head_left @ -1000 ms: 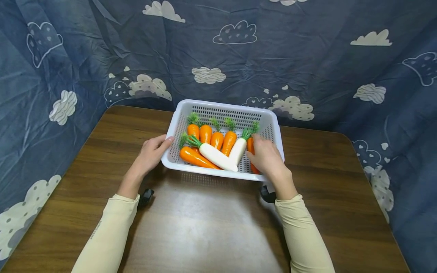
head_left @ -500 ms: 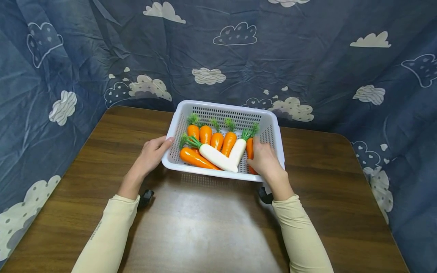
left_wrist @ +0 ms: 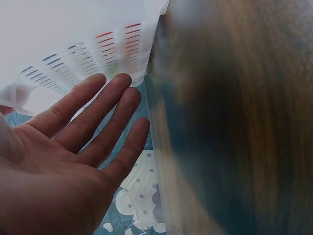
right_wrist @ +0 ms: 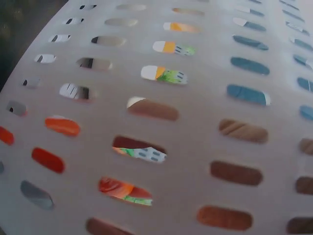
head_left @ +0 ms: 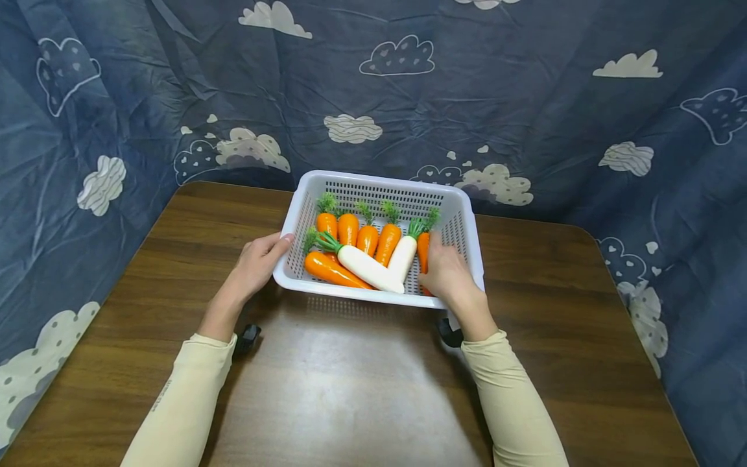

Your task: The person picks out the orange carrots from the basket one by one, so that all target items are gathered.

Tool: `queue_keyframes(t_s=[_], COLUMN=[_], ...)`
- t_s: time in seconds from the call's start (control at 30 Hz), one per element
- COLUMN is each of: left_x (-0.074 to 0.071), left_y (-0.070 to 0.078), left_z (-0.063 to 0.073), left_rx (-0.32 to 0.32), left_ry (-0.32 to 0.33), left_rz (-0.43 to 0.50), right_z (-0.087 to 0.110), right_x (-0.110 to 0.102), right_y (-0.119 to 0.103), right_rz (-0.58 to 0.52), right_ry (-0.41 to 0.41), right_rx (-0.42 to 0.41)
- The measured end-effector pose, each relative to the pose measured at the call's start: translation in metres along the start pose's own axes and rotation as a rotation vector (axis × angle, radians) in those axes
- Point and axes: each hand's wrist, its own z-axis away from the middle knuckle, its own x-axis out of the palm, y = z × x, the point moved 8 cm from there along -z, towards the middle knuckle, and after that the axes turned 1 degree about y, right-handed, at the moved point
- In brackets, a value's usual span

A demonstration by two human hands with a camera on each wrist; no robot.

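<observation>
A white slotted plastic basket (head_left: 373,295) stands on the table, holding several glossy orange carrots (head_left: 388,243) with green tops and two white radishes (head_left: 369,267) lying across one another. My left hand (head_left: 255,263) holds the basket's left rim, thumb on top. In the left wrist view, that hand's fingers (left_wrist: 110,117) reach along the outside of the basket wall. Inside the basket's right end, my right hand (head_left: 449,269) grips the rightmost carrot (head_left: 423,250); its palm and fingers cover part of it. Through the slots in the right wrist view, bits of orange carrot (right_wrist: 62,126) show.
The brown wooden table (head_left: 350,389) extends in front of the basket and to both sides. A blue curtain (head_left: 408,117) with cloud prints hangs behind and around the table, close to the basket's back rim.
My right hand has shifted slightly left and toward me at the rightmost carrot. The left hand stays on the rim, and the basket and other vegetables look unmoved.
</observation>
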Motion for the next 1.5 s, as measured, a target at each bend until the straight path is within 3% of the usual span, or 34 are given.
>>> queue_keyframes(t_s=[0.77, 1.07, 1.3, 1.5], left_x=[0.001, 0.002, 0.003, 0.003], left_y=[0.001, -0.002, -0.002, -0.002], left_z=[0.001, 0.001, 0.001, 0.000], left_rx=[0.005, -0.001, -0.007, -0.007], left_ry=[-0.016, -0.020, -0.028, -0.024], left_rz=[0.011, 0.009, 0.012, 0.006], right_z=[0.010, 0.013, 0.015, 0.017], right_x=[-0.017, -0.027, -0.036, -0.043], right_y=[-0.002, -0.006, -0.010, -0.008], right_rz=[-0.035, -0.056, -0.069, -0.108], right_ry=[0.109, 0.141, 0.217, 0.259], right_rx=[0.000, -0.061, -0.132, -0.134])
